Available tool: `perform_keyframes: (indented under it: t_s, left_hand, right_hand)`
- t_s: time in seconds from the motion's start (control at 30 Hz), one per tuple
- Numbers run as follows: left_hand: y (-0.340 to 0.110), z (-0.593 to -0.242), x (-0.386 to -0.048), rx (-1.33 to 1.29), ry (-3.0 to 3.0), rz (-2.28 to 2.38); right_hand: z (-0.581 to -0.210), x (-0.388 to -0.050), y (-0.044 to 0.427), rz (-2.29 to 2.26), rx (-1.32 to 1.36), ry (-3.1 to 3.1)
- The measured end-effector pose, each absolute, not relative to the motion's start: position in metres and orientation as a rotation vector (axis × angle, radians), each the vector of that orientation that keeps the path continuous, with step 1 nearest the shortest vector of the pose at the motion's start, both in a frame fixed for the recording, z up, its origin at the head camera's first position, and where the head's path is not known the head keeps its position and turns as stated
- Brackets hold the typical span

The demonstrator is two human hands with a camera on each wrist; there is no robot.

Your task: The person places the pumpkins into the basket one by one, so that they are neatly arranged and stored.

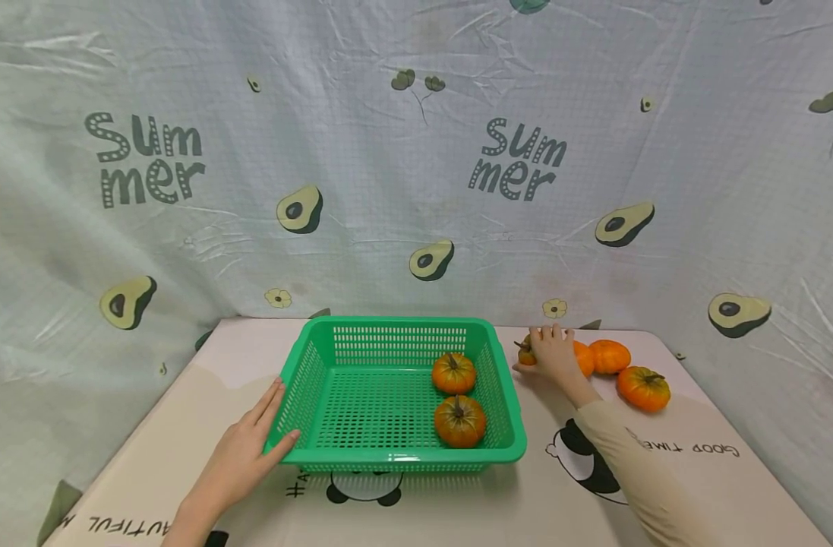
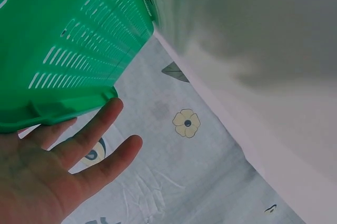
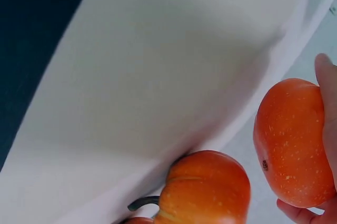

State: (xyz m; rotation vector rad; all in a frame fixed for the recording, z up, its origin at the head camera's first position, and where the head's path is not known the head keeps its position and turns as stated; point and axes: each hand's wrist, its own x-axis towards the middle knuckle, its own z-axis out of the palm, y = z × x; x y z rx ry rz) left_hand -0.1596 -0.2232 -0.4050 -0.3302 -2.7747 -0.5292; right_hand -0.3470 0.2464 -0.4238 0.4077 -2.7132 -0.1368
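Observation:
My left hand [image 1: 241,448] rests on the left rim of a green plastic basket [image 1: 405,456], its fingers extended. In the left wrist view, those fingers [image 2: 95,129] lie along the basket's rim. Two small pumpkins sit inside at the right: a rear pumpkin [image 1: 453,373] and a front pumpkin [image 1: 460,422]. To the right of the basket, my right hand [image 1: 556,357] grips another small pumpkin [image 3: 289,142]. The thumb and fingers are around its sides, and the hand partly covers it in the head view.
Right of my right hand are more pumpkins: one partly hidden [image 1: 583,358], one at the back [image 1: 609,356] and one nearer the front [image 1: 644,389]. The table [image 1: 525,501] has printed words and panda faces. A patterned curtain [image 1: 361,152] hangs behind it.

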Motion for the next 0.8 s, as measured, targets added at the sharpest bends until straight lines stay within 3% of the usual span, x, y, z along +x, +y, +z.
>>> perform_keyframes:
  t_s: [0.8]
  left_hand:
    - [-0.223,-0.405,-0.160,-0.323,-2.772,-0.527]
  right_hand:
    - [-0.402,-0.311,0.249,-0.032,0.550,-2.467]
